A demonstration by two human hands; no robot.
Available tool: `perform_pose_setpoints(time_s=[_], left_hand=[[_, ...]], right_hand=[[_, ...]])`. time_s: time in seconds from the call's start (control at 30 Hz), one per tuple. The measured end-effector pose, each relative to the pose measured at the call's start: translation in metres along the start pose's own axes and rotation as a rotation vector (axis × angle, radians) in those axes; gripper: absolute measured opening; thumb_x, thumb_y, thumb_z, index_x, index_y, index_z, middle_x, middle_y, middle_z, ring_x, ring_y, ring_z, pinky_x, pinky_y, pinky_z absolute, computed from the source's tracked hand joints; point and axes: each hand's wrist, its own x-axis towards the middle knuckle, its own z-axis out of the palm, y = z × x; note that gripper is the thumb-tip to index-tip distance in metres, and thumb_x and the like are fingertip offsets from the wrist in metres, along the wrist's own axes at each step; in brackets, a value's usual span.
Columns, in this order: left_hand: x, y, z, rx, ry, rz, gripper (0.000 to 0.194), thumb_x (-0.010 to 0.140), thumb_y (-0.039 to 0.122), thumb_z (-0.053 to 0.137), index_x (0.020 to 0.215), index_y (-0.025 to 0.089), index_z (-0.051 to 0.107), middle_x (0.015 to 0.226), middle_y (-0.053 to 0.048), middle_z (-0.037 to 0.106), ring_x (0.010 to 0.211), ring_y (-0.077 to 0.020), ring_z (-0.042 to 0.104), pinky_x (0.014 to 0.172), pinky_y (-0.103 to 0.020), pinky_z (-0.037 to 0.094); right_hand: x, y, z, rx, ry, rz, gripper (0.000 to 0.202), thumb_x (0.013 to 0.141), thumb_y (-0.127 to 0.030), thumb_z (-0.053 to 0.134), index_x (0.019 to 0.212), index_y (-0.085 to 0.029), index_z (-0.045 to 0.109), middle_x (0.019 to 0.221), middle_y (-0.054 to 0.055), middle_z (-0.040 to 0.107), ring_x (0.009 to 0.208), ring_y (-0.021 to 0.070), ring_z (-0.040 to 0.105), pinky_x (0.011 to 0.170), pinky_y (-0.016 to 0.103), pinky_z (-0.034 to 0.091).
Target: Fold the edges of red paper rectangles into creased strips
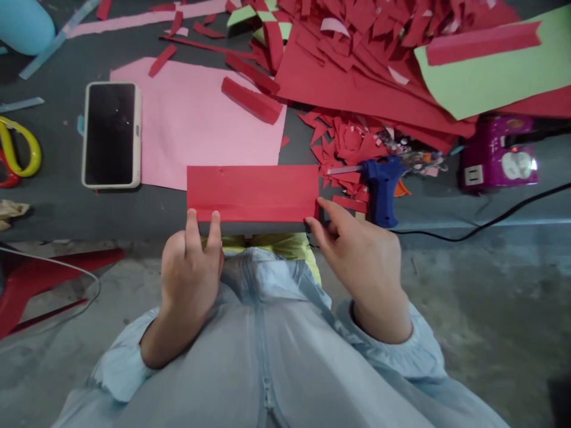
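Observation:
A rectangular sheet of red paper (253, 189) lies along the table's near edge, with a crease line running along its lower side. Two outstretched fingers of my left hand (191, 267) rest on its lower left edge, the other fingers curled under. At the lower right corner, my right hand (363, 255) has thumb and index finger closed on the paper. Under the red sheet's upper left part lies a larger pink sheet (209, 125). A blue glue gun (383, 184) with a glue stick lies just beyond my right hand.
A phone (110, 135) lies left on the pink sheet's edge, with yellow-handled scissors (31, 148) farther left. Red paper scraps (357, 35) heap at the back, beside a green sheet (499, 77). A purple box (497, 154) and a black cord (482, 229) lie right.

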Motion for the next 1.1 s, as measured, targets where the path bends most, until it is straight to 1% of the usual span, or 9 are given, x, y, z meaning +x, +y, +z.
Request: perform_pose_setpoints(time_s=[0.1, 0.17, 0.27, 0.43, 0.63, 0.8, 0.9, 1.0, 1.1], left_hand=[[-0.002, 0.000, 0.002, -0.018, -0.032, -0.024, 0.055, 0.093, 0.022, 0.055, 0.147, 0.019, 0.046, 0.141, -0.027, 0.054, 0.101, -0.0302, 0.061, 0.086, -0.047, 0.050], [-0.003, 0.000, 0.003, 0.008, -0.030, -0.019, 0.056, 0.092, 0.023, 0.056, 0.147, 0.019, 0.044, 0.141, -0.026, 0.054, 0.101, -0.0295, 0.061, 0.086, -0.047, 0.050], [-0.004, 0.000, 0.003, 0.028, -0.007, -0.014, 0.055, 0.092, 0.024, 0.056, 0.146, 0.019, 0.046, 0.140, -0.026, 0.055, 0.098, -0.0287, 0.061, 0.085, -0.045, 0.050], [-0.003, 0.001, 0.002, -0.026, -0.029, -0.044, 0.051, 0.094, 0.023, 0.052, 0.145, 0.019, 0.048, 0.141, -0.027, 0.054, 0.099, -0.0295, 0.061, 0.087, -0.047, 0.049], [-0.002, 0.001, 0.002, 0.025, -0.015, -0.020, 0.050, 0.094, 0.023, 0.053, 0.143, 0.018, 0.049, 0.139, -0.026, 0.056, 0.095, -0.0275, 0.062, 0.084, -0.044, 0.050], [0.000, 0.001, 0.000, 0.072, 0.012, 0.025, 0.048, 0.093, 0.022, 0.054, 0.140, 0.014, 0.051, 0.135, -0.029, 0.058, 0.091, -0.0272, 0.061, 0.080, -0.042, 0.050], [0.001, 0.001, -0.001, 0.065, -0.015, 0.019, 0.048, 0.094, 0.023, 0.052, 0.141, 0.015, 0.050, 0.137, -0.029, 0.056, 0.091, -0.0271, 0.061, 0.080, -0.043, 0.050], [0.001, 0.001, 0.000, 0.057, -0.020, 0.008, 0.048, 0.094, 0.023, 0.052, 0.141, 0.015, 0.050, 0.137, -0.029, 0.056, 0.091, -0.0272, 0.061, 0.080, -0.043, 0.050], [0.000, 0.002, 0.000, 0.074, -0.007, 0.011, 0.048, 0.094, 0.023, 0.054, 0.141, 0.014, 0.051, 0.136, -0.029, 0.057, 0.090, -0.0268, 0.061, 0.080, -0.042, 0.050]], right_hand=[[0.001, 0.001, 0.000, 0.018, 0.008, 0.003, 0.042, 0.096, -0.045, 0.046, 0.120, -0.019, 0.068, 0.071, 0.005, 0.071, 0.059, 0.0147, 0.056, 0.055, 0.025, 0.025], [0.000, 0.002, 0.001, 0.021, 0.012, 0.005, 0.042, 0.096, -0.046, 0.046, 0.119, -0.019, 0.068, 0.070, 0.005, 0.070, 0.059, 0.0150, 0.057, 0.055, 0.026, 0.026], [0.000, 0.002, 0.001, 0.025, 0.018, 0.004, 0.043, 0.096, -0.049, 0.046, 0.115, -0.018, 0.069, 0.067, 0.004, 0.068, 0.058, 0.0152, 0.057, 0.055, 0.025, 0.025], [0.001, 0.002, 0.001, 0.078, 0.046, -0.003, 0.045, 0.097, -0.054, 0.044, 0.108, -0.018, 0.069, 0.064, 0.002, 0.066, 0.056, 0.0143, 0.056, 0.054, 0.025, 0.025], [0.005, 0.001, 0.003, 0.081, -0.015, 0.037, 0.054, 0.094, -0.064, 0.042, 0.110, -0.017, 0.064, 0.064, 0.002, 0.067, 0.056, 0.0171, 0.058, 0.053, 0.026, 0.022], [0.012, -0.001, -0.001, 0.066, -0.092, 0.074, 0.051, 0.091, -0.063, 0.049, 0.109, -0.017, 0.061, 0.068, 0.005, 0.068, 0.061, 0.0197, 0.060, 0.054, 0.027, 0.024], [0.015, -0.001, -0.003, 0.081, -0.113, 0.081, 0.050, 0.092, -0.063, 0.048, 0.107, -0.017, 0.061, 0.069, 0.005, 0.069, 0.061, 0.0193, 0.059, 0.055, 0.027, 0.024], [0.015, 0.000, -0.001, 0.120, -0.117, 0.073, 0.045, 0.092, -0.061, 0.051, 0.101, -0.018, 0.062, 0.070, 0.004, 0.069, 0.059, 0.0185, 0.057, 0.056, 0.028, 0.025], [0.013, 0.002, 0.000, 0.170, -0.083, 0.048, 0.040, 0.091, -0.059, 0.053, 0.093, -0.021, 0.061, 0.068, 0.003, 0.068, 0.057, 0.0179, 0.056, 0.055, 0.028, 0.027]])
